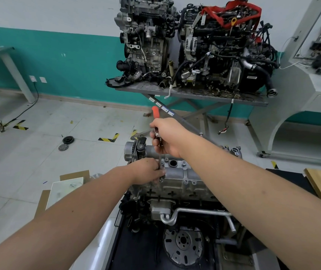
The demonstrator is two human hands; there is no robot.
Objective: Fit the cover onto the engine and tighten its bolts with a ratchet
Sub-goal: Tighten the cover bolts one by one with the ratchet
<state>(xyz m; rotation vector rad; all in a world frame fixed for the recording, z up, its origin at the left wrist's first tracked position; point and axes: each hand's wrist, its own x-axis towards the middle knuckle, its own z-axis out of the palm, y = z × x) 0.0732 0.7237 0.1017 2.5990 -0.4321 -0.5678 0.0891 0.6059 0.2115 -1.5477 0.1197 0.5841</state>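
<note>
The cover point(177, 175) sat on the engine point(175, 193) in front of the person, the left hand point(148, 171) pinching the extension at a bolt, the right hand point(165, 139) gripping the red-handled ratchet point(155, 111) above; tilting it could probably slip the socket off.

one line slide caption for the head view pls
Right hand grips the red-handled ratchet while the left hand steadies its extension on the engine cover.

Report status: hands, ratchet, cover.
Right hand grips the red-handled ratchet. Left hand steadies its extension at a bolt. Cover seated on the engine. Nothing in the way.
</note>
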